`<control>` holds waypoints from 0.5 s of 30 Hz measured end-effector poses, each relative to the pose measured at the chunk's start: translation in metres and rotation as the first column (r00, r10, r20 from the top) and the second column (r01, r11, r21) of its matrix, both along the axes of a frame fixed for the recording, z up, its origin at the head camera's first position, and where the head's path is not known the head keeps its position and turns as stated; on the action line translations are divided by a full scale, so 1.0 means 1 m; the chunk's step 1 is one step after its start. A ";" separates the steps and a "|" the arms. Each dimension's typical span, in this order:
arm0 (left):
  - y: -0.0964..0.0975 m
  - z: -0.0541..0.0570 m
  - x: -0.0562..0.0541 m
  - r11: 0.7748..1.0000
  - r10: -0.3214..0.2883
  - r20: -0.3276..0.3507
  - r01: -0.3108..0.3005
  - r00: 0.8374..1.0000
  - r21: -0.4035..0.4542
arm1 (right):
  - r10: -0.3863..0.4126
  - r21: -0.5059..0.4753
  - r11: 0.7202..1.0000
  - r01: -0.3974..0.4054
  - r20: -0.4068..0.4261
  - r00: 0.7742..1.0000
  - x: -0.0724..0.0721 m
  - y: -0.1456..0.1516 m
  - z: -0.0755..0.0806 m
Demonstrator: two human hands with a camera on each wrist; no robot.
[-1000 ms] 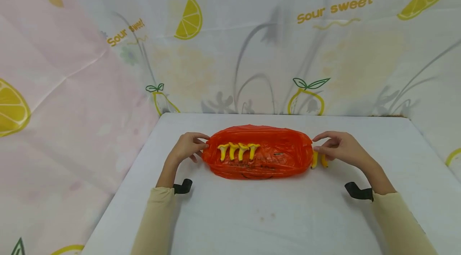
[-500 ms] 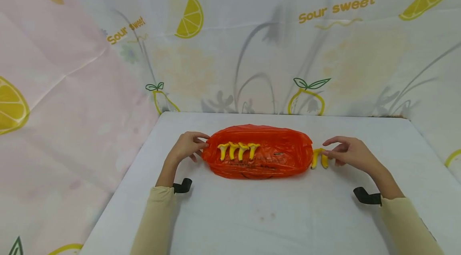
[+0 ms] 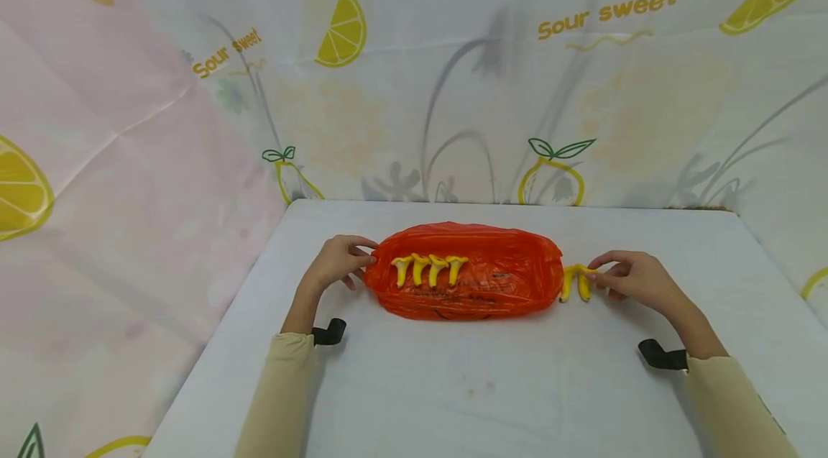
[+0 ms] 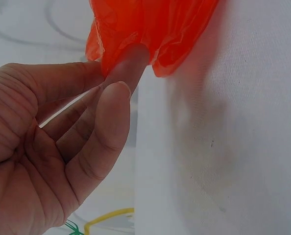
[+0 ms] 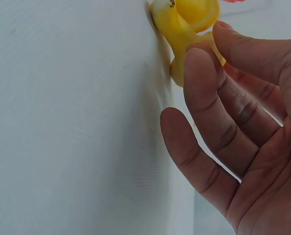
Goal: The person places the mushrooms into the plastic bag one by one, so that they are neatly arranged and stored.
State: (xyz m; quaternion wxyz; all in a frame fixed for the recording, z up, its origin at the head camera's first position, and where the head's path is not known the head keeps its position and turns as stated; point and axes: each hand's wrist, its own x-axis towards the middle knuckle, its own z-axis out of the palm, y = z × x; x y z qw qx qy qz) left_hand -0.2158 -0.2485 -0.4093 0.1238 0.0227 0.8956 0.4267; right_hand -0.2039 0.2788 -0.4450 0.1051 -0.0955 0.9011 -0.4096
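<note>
An orange-red plastic bag (image 3: 491,246), its middle sunk like a tray, lies on the white table. In it several yellow chanterelle mushrooms (image 3: 438,272) stand in a row, caps toward the back. My left hand (image 3: 333,264) is at the bag's left end; in the left wrist view its fingers pinch the bag's edge (image 4: 121,29). Just right of the bag, two more chanterelles lie side by side. My right hand (image 3: 637,277) has its thumb and fingertips at the cap of the outer chanterelle (image 3: 585,287), also in the right wrist view (image 5: 175,34). The inner chanterelle (image 3: 566,285) sits against the bag.
The white table (image 3: 479,386) reaches back to a hanging cloth (image 3: 401,120) printed with lemons and lettering. Another stretch of cloth covers the left side. Each wrist wears a black mount, left (image 3: 330,332) and right (image 3: 663,356), below the hand.
My right hand has drawn back to the right, so both chanterelles beside the bag now show more fully. The left hand and the bag stay where they were.
</note>
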 end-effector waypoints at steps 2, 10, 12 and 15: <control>0.001 0.001 0.000 1.000 0.001 0.000 -0.001 1.000 -0.002 | -0.004 -0.003 1.000 0.004 -0.009 1.000 0.001 0.000 0.000; 0.002 0.001 0.000 1.000 0.008 0.008 -0.008 1.000 -0.005 | -0.024 -0.002 1.000 0.024 -0.022 0.999 0.004 0.000 0.001; 0.002 0.001 0.000 1.000 0.012 0.010 -0.012 1.000 -0.001 | -0.025 -0.006 1.000 0.025 -0.024 0.999 0.005 0.001 0.002; 0.002 0.001 0.000 1.000 0.013 0.008 -0.013 1.000 -0.001 | -0.023 -0.017 1.000 0.022 -0.026 0.999 0.007 0.003 0.004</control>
